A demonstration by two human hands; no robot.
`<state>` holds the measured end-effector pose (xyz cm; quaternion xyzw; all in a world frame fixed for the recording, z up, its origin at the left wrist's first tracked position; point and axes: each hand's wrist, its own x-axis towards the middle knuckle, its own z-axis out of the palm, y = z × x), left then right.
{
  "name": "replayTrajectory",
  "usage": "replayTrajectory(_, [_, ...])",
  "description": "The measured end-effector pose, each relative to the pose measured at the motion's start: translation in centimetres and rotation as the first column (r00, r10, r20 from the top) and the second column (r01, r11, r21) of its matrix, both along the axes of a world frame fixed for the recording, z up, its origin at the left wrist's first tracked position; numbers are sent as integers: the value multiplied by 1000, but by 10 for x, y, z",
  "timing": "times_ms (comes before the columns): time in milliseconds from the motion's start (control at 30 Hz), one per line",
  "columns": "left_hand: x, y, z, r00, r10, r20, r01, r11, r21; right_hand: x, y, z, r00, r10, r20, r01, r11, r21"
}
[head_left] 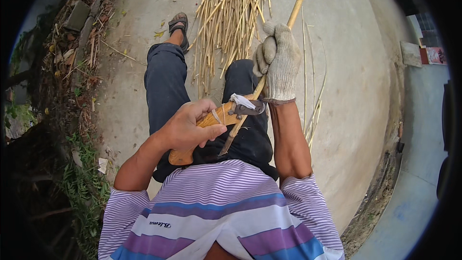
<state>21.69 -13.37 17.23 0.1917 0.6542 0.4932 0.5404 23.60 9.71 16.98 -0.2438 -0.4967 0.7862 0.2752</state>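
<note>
My bare left hand point(188, 124) is wrapped round the wooden handle of a hand tool point(225, 115). At the tool's far end is a dark metal head with a short curved blade, with a strip of white cloth tied over it. My right hand point(280, 62), in a knitted off-white glove, grips a long yellow cane stalk point(299, 4). The stalk slants from the upper right down over my lap, passing against the tool's metal head. Its darker, rough lower end lies just above my thigh.
A heap of thin dry stalks point(232, 17) lies on the concrete ground point(351, 91) beyond my knees. Several loose stalks point(314, 72) lie to the right. Leaf litter and green weeds point(84, 183) line the left edge. My sandalled foot point(178, 30) stands beside the heap.
</note>
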Motion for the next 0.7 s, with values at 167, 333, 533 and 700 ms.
replayTrajectory(167, [-7, 10, 7, 989, -87, -121, 88, 996, 3, 8, 20, 21, 991, 127, 32, -127, 992, 13])
replayTrajectory(333, [-20, 19, -5, 995, -7, -96, 14, 997, 70, 46, 20, 6, 944, 14, 329, -122, 943, 310])
replayTrajectory(533, [-21, 69, -17, 995, 103, 2, -102, 985, 140, 88, -43, 2, 803, 134, 580, -229, 969, 94])
replayTrajectory(700, [-27, 89, -32, 976, 192, 99, -205, 968, 144, 86, -15, -18, 735, 237, 635, -518, 801, 301])
